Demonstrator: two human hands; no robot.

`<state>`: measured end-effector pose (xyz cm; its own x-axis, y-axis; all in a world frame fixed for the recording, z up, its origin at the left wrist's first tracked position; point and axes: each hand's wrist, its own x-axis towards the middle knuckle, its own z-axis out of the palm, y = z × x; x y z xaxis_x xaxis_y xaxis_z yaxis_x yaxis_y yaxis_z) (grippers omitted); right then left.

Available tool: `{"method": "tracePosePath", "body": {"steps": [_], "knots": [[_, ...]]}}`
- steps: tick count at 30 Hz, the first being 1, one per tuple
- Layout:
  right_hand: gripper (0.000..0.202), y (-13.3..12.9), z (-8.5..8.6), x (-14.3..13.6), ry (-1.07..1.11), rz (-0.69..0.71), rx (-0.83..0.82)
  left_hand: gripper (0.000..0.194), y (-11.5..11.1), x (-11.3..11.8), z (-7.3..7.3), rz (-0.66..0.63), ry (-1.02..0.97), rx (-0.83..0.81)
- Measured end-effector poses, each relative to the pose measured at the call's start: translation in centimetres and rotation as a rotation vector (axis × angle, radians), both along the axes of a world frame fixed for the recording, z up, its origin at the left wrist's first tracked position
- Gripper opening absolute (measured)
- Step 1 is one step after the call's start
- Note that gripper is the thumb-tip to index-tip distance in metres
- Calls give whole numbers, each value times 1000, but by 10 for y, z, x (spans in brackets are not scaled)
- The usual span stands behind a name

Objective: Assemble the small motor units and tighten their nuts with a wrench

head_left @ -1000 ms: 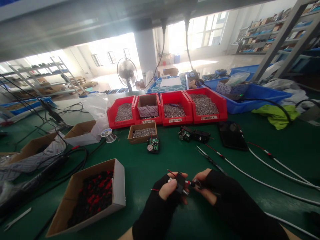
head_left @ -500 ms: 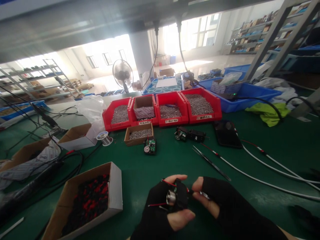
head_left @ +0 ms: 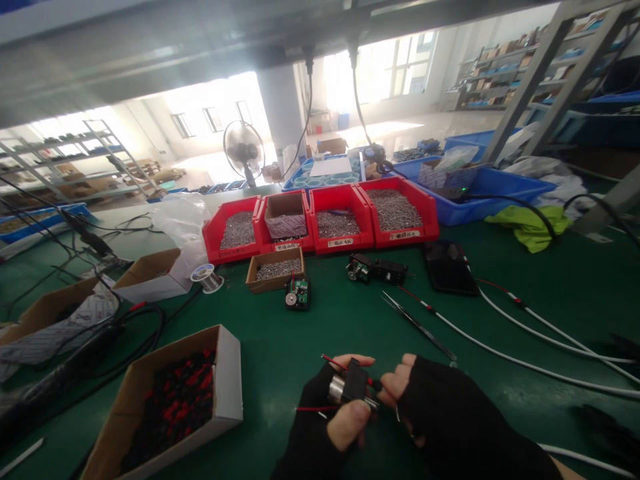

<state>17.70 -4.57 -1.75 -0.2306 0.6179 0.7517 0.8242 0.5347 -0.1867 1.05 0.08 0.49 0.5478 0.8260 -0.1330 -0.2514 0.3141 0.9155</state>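
Both my hands wear black fingerless gloves and meet low in the middle of the green bench. My left hand (head_left: 330, 417) grips a small black motor unit (head_left: 351, 387) with a silver cylinder and thin red wires sticking out to the left. My right hand (head_left: 435, 410) pinches the right end of the same unit between thumb and fingers. A small metal piece seems to sit under its fingers, too small to make out.
A cardboard box (head_left: 173, 400) of red and black parts lies at the left. Black tweezers (head_left: 417, 327) and white cables (head_left: 525, 363) lie to the right. Ahead are a green circuit board (head_left: 297, 293), a box of screws (head_left: 277, 269), red bins (head_left: 340, 220) and a solder spool (head_left: 206, 275).
My hands stayed together on the motor unit, turning it so its silver cylinder faces left. My right fingers closed in tighter on its right end. The view shifted slightly.
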Motion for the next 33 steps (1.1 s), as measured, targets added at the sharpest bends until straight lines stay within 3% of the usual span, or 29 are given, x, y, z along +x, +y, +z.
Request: {"method": "tracePosePath", "body": {"steps": [3, 7, 9, 14, 16, 17, 19, 20, 22, 24, 26, 30, 32, 33], "knots": [[23, -1, 11, 2, 177, 22, -146, 66, 0, -1, 4, -15, 55, 75], [28, -5, 39, 2, 597, 82, -792, 64, 2, -4, 11, -20, 100, 155], [36, -5, 48, 1, 791, 144, -975, 62, 2, -5, 13, -3, 76, 173], [47, 3, 48, 1, 1358, 555, -1296, 61, -2, -2, 14, 22, 42, 192], [45, 3, 46, 2, 1461, 683, -1404, 61, -2, -2, 12, 8, 41, 200], [46, 3, 46, 2, 1417, 673, -1402, 61, -1, -3, 9, 4, 50, 207], [43, 1, 44, 2, 1141, 445, -1254, 61, 3, -5, 3, 0, 89, 233], [38, 0, 42, 2, 928, 292, -1086, 61, 6, -7, -2, 4, 108, 250], [27, 0, 38, 0, 471, 46, -578, 60, 12, -11, -12, 22, 126, 272], [23, 3, 34, -1, 115, -58, -100, 64, 18, -14, -20, 21, 124, 274], [24, 8, 31, 0, -61, -100, 146, 69, 20, -15, -24, -6, 129, 270], [21, 10, 28, 4, -5, -51, 65, 68, 16, -11, -21, -103, 79, 232], [21, 7, 31, 7, 135, 21, -100, 69, 14, -10, -17, -123, 63, 220], [21, 6, 33, 8, 247, 48, -261, 70, 13, -10, -14, -125, 79, 239]]}}
